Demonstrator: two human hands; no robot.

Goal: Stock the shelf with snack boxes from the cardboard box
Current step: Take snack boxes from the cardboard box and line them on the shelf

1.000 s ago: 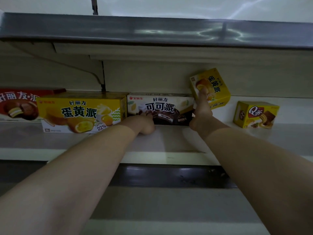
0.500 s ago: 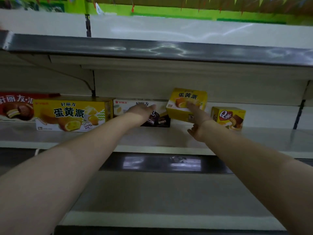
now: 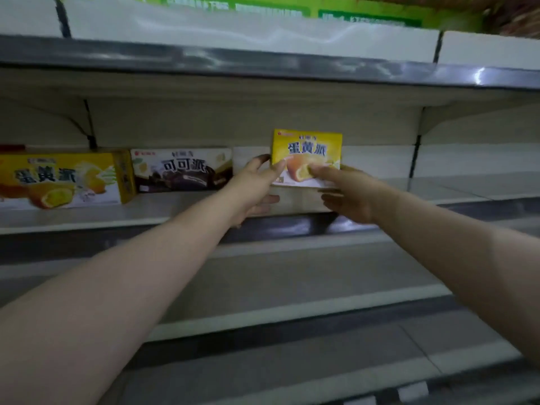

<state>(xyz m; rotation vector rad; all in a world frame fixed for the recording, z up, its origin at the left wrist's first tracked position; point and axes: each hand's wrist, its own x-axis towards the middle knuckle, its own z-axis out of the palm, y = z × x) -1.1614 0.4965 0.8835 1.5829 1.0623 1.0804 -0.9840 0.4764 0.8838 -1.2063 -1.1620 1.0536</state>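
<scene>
Head view: both hands, left hand [image 3: 252, 185] and right hand [image 3: 347, 194], pinch a small yellow egg-yolk pie box [image 3: 306, 157] upright, fingers on its front. Left of that box on the shelf [image 3: 175, 211] stand a dark cocoa pie box [image 3: 181, 170] and a long yellow pie box [image 3: 64, 179].

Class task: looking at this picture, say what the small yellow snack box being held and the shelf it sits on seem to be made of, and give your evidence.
Small yellow snack box: apparently printed cardboard with a slightly glossy finish, given its crisp folded edges and flat printed faces. Pale shelf board: probably painted metal, smooth and faintly reflective; the blur leaves this uncertain.
</scene>
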